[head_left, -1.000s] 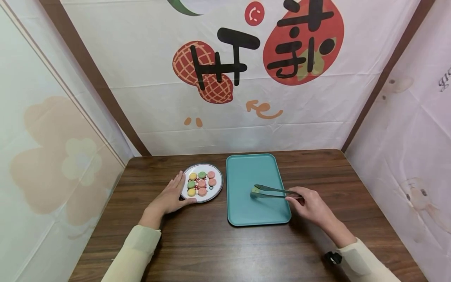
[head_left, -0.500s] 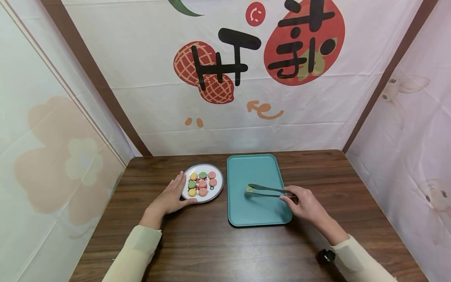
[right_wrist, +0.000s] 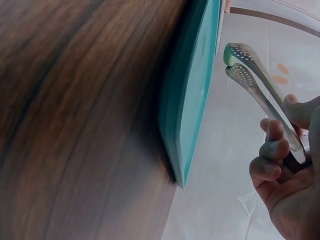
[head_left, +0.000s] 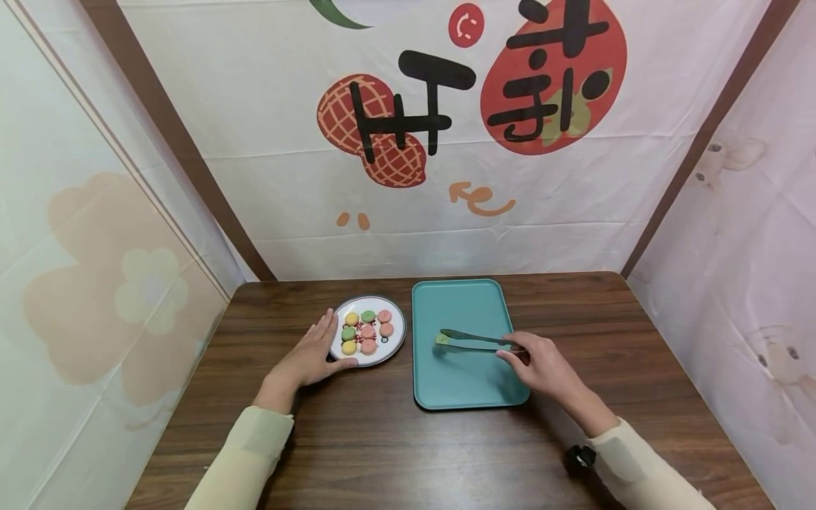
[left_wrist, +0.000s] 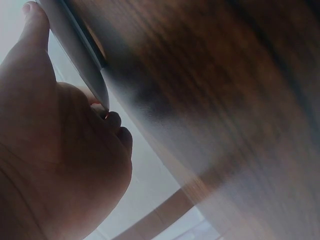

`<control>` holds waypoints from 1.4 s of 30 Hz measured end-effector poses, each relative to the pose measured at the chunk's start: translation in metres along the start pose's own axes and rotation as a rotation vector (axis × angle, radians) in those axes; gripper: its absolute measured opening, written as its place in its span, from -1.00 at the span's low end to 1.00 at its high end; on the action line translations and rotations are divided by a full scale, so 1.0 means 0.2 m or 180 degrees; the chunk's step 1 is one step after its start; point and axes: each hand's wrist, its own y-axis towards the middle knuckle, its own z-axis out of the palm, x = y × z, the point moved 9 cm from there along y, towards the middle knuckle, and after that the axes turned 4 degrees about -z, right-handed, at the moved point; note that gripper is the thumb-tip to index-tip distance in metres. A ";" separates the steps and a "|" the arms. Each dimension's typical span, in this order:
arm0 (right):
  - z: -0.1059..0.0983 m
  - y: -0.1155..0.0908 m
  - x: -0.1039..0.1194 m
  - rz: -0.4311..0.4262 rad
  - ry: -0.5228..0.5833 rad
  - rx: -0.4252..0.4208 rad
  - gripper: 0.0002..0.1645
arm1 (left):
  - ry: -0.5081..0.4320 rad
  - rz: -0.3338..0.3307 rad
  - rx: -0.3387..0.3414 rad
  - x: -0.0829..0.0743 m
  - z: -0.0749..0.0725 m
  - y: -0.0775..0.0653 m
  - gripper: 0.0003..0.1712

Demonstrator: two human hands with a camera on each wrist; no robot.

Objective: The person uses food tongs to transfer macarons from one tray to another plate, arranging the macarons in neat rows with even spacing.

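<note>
My right hand (head_left: 542, 363) holds metal tongs (head_left: 474, 336) in curled fingers, with the thumb on one arm. Between the perforated tong tips sits a green macaron (head_left: 442, 340), raised above the left part of the teal tray (head_left: 465, 386). In the right wrist view the tongs (right_wrist: 265, 97) point away from the palm, and the macaron (right_wrist: 228, 56) is partly hidden by a tip. At the left, my left hand (head_left: 309, 358) rests against the rim of a white plate (head_left: 390, 348), fingers and thumb spread along its edge. Several pink, green and yellow macarons (head_left: 367, 331) lie on that plate.
A brown wooden table (head_left: 395, 460) carries the plate and the tray side by side with a narrow gap. A printed cloth wall (head_left: 287, 205) stands behind the table's far edge, and cloth walls flank both sides.
My right hand has moved left with the tongs, carrying the green macaron across the tray toward the plate. My left hand stays at the plate's rim.
</note>
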 end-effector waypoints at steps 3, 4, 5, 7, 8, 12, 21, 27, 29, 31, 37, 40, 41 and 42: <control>0.01 0.02 0.01 -0.0041 0.0012 -0.0005 -0.67 | 0.0003 0.0005 -0.0002 0.00 0.00 0.00 0.41; 0.01 0.03 0.02 -0.0060 0.0016 -0.0012 -0.67 | 0.0004 0.0006 -0.0001 0.00 -0.01 0.00 0.41; 0.02 0.03 0.02 -0.0075 0.0017 -0.0014 -0.68 | 0.0009 0.0003 0.0003 0.00 -0.01 0.00 0.41; 0.03 0.04 0.03 -0.0112 0.0027 -0.0022 -0.68 | 0.0013 0.0000 0.0013 0.00 0.00 0.01 0.42; 0.03 0.05 0.03 -0.0129 0.0031 -0.0020 -0.69 | 0.0015 0.0004 0.0018 0.00 0.00 0.01 0.42; 0.05 0.07 0.04 -0.0177 0.0058 -0.0010 -0.69 | 0.0012 0.0009 0.0027 0.00 0.00 0.01 0.42; 0.10 0.13 0.05 -0.0125 0.0091 0.0154 -0.66 | 0.0003 0.0008 0.0032 -0.01 -0.01 0.01 0.43; 0.14 0.16 0.07 -0.0156 0.0100 0.0193 -0.63 | 0.0016 0.0010 0.0032 0.00 0.00 0.01 0.42; 0.15 0.18 0.08 -0.0168 0.0091 0.0210 -0.62 | 0.0015 0.0010 0.0031 0.00 0.00 0.01 0.42; 0.16 0.19 0.09 -0.0191 0.0085 0.0231 -0.60 | 0.0015 0.0007 0.0031 0.00 0.00 0.01 0.42; 0.17 0.23 0.10 -0.0197 0.0062 0.0310 -0.58 | 0.0003 -0.0002 0.0022 0.00 0.00 0.01 0.43; 0.18 0.25 0.10 -0.0148 0.0023 0.0358 -0.59 | 0.0005 -0.0001 0.0019 0.00 0.00 0.01 0.42; 0.19 0.25 0.10 -0.0134 0.0012 0.0380 -0.60 | 0.0013 0.0001 0.0018 0.00 0.01 0.01 0.42; 0.19 0.26 0.10 -0.0133 0.0004 0.0399 -0.60 | 0.0018 0.0003 0.0016 0.00 0.01 0.01 0.42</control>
